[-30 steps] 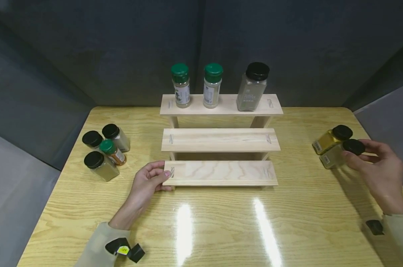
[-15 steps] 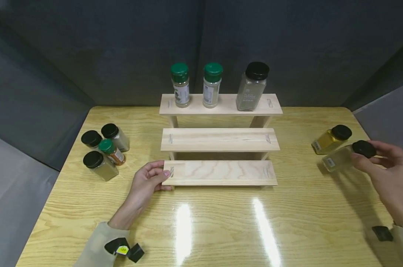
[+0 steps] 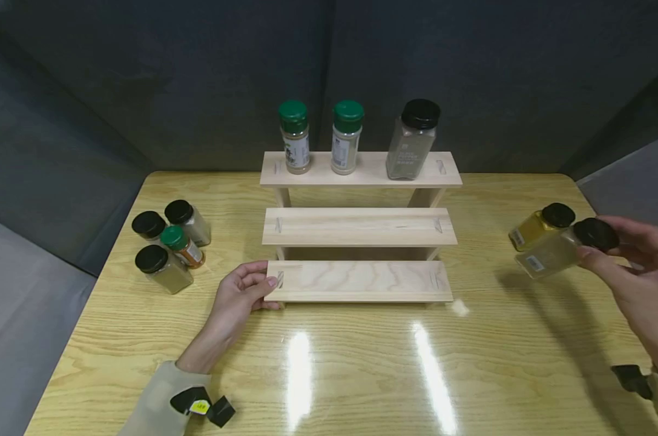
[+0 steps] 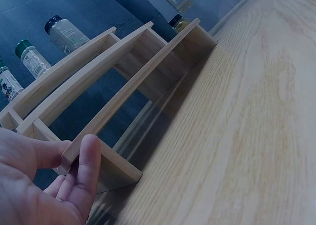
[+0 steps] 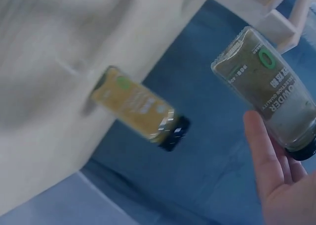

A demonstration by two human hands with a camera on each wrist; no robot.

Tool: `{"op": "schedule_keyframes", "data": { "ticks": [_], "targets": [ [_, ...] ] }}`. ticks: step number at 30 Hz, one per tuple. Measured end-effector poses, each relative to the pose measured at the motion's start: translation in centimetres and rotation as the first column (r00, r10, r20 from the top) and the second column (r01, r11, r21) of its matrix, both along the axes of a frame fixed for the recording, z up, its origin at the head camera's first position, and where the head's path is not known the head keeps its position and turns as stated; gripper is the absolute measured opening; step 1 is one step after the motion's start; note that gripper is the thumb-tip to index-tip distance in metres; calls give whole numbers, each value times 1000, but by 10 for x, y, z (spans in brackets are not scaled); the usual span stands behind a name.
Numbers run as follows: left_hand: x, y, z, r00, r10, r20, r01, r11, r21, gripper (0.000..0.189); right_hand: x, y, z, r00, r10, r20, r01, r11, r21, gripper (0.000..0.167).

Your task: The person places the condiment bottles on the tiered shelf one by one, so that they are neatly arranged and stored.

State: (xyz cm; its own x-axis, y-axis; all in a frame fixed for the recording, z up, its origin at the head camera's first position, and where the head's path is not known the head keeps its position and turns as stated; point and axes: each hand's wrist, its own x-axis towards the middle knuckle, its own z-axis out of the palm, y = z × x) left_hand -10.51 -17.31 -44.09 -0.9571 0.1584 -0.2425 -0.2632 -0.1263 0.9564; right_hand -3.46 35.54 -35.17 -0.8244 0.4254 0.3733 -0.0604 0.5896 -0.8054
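Note:
A three-tier wooden spice rack (image 3: 361, 281) stands mid-table. My left hand (image 3: 240, 297) grips the left end of its lowest shelf, thumb on top and fingers beneath, as the left wrist view also shows. At the right, my right hand (image 3: 641, 269) holds a clear spice jar (image 3: 552, 254) of greyish powder by its black lid, tilted and raised off the table. In the right wrist view this jar (image 5: 269, 81) shows a green mark and the word "POWDER". Just behind it a yellow spice jar (image 3: 536, 230) with a black lid stands on the table.
Two green-capped jars (image 3: 297, 148) and a black-lidded pepper jar (image 3: 407, 154) stand on the top shelf. Left of the rack, several jars (image 3: 171, 272) cluster on the table. Dark fabric panels (image 3: 225, 85) enclose the back and sides.
My right hand has lifted the greyish jar off the table, away from the yellow jar, and drawn it slightly right. My left hand keeps its grip on the rack.

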Motion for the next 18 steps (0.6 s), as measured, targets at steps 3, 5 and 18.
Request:
{"op": "schedule_keyframes", "data": {
  "ticks": [3,5,18],
  "targets": [
    [0,0,0,1000,-1,1,1,1000,1,43,-1,-7,7,999,49,-24,-48,999,23,51],
    [0,0,0,1000,-3,0,3,1000,2,43,-2,-11,12,996,83,-34,-83,996,23,52],
    [0,0,1,1000,1,3,-1,1000,4,43,-9,-36,33,970,241,-23,-241,970,19,57]
  ]
}}
